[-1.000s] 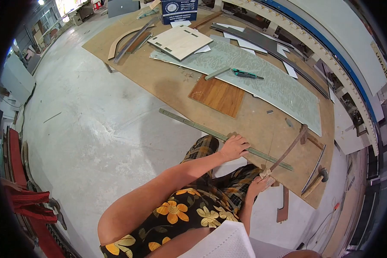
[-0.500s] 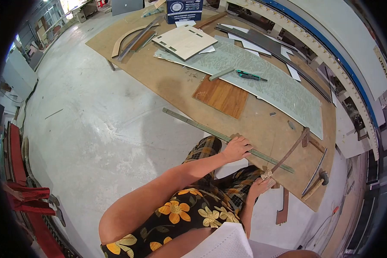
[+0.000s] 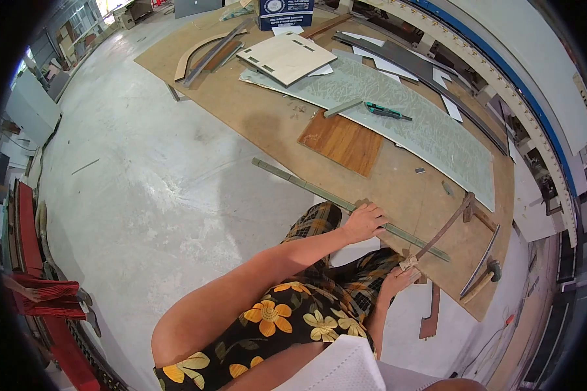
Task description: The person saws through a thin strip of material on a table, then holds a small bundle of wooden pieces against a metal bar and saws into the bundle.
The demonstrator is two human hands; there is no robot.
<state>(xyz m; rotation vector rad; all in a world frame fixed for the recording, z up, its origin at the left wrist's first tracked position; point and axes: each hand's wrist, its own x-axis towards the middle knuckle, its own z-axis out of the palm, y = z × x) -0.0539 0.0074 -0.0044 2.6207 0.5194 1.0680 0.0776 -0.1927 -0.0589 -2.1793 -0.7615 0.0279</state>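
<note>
- While the table (image 3: pixel 398 182) was crossed at its near edge by the green strip (image 3: pixel 293 180), one end was left overhanging the floor (image 3: pixel 143 195).
- The blue box (image 3: pixel 287 14) was cropped by the view, its contents hidden.
- The strip was judged light, stiff and splittable, best held mid-length, where it was clamped by the left hand (image 3: pixel 365 222).
- The curved tool (image 3: pixel 439 236) was gripped at its wrapped end by the right hand (image 3: pixel 400 279).

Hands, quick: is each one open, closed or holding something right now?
Left hand: closed over the green strip, fingers bent across it.
Right hand: closed, holding the wrapped end of the brown bar.
</note>
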